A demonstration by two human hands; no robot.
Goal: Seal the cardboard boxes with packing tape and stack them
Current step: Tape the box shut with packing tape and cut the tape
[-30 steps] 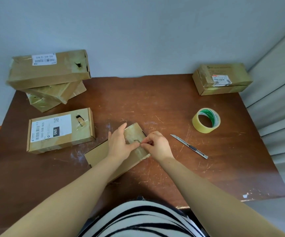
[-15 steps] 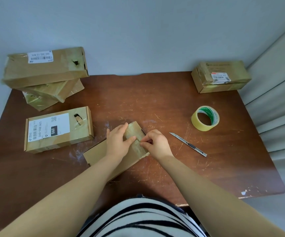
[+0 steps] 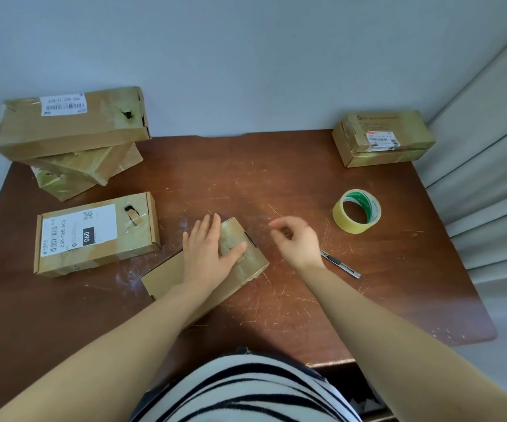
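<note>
A small cardboard box (image 3: 247, 261) lies at an angle in the middle of the brown table (image 3: 276, 178), with clear tape across its right end. My left hand (image 3: 208, 254) rests flat on top of it, fingers straight. My right hand (image 3: 296, 239) hovers just right of the box, blurred, with loosely curled fingers and nothing in it. A yellow roll of packing tape (image 3: 357, 211) stands to the right. A utility knife (image 3: 342, 264) lies on the table, partly hidden behind my right hand.
A labelled box (image 3: 94, 234) lies to the left. Behind it a stack of three taped boxes (image 3: 69, 138) leans against the wall. One more box (image 3: 383, 138) sits at the far right corner. Curtains hang along the right side.
My right hand has let go of the box's taped end and lifted away to the right. My left hand has flattened on the box top.
</note>
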